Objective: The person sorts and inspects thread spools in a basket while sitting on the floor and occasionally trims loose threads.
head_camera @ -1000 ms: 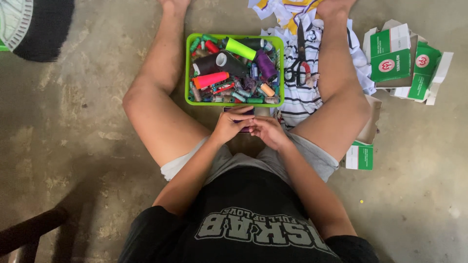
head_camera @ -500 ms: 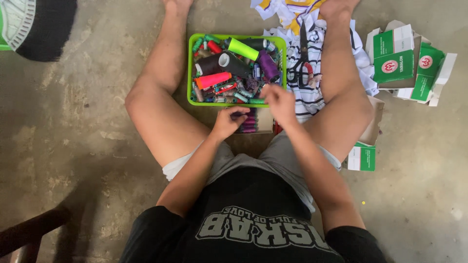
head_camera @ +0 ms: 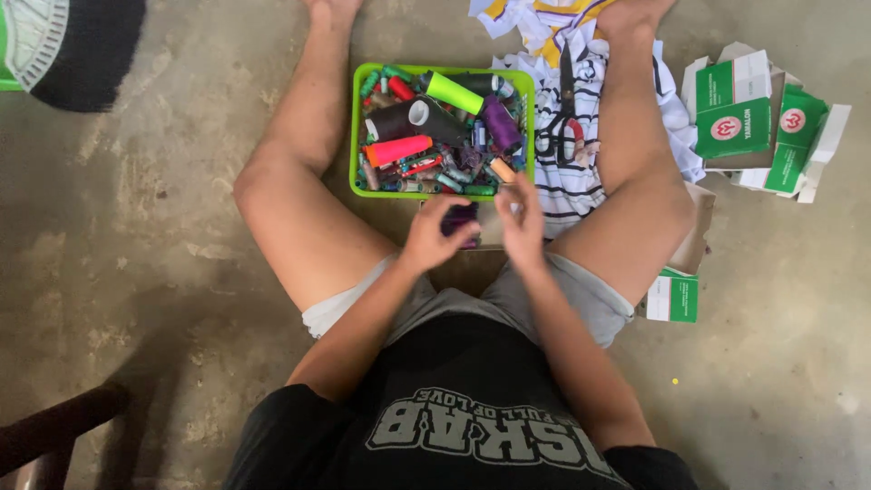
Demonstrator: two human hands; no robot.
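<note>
I sit on a concrete floor with my legs spread. My left hand (head_camera: pixel 434 238) is closed around a dark purple thread spool (head_camera: pixel 461 218), just below a green tray (head_camera: pixel 355 136). My right hand (head_camera: pixel 523 225) hovers beside it with fingers spread; whether it pinches a thread is too small to tell. The tray holds several thread spools: a lime one (head_camera: pixel 452 92), a pink one (head_camera: pixel 397 149), a purple one (head_camera: pixel 500 124) and a large black one (head_camera: pixel 413 118), plus small items.
Black scissors (head_camera: pixel 564 109) lie on striped white cloth (head_camera: pixel 562 186) right of the tray. Green and white boxes (head_camera: pixel 744 113) sit at the far right, another (head_camera: pixel 673 298) by my right thigh. A fan base (head_camera: pixel 63 45) is top left, and a dark chair leg (head_camera: pixel 54 426) bottom left.
My right hand reached up to the tray's near edge, then came back down beside my left hand. The left hand stayed in front of the tray holding the spool.
</note>
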